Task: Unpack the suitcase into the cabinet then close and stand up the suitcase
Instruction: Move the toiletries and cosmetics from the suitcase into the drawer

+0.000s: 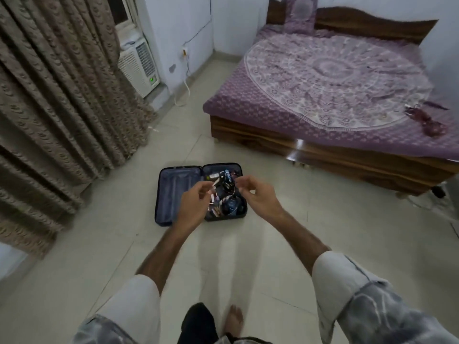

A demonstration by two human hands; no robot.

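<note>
Head view: the suitcase (201, 192) lies opened flat on the tiled floor (99, 244), near the middle of the scene, well apart from the bed (323, 95) at far right and just beside the hem of the curtain (49, 95) at left. Both shells face up, which keeps the contents reachable from above. The left shell (177, 192) shows only its lining and appears bare. The right shell (224, 192) holds a jumble of small items (223, 184), cables and tubes among them; individual pieces are too small to name with confidence. The hinge line runs near to far, so each shell's long axis points away from the person, and the pair spreads left to right.

The left hand (192, 207) and right hand (258, 197) are extended forward above the right shell, fingers loosely curled and partly open. Neither is seen holding anything, though blur at the fingertips leaves a small item in the left hand possible. Judged from this posture, the person is standing and reaching in for a first pick. A bare foot (233, 321) stands on the floor at the near edge.

The cabinet is not in view. Unpacking appears barely begun or not begun.
</note>
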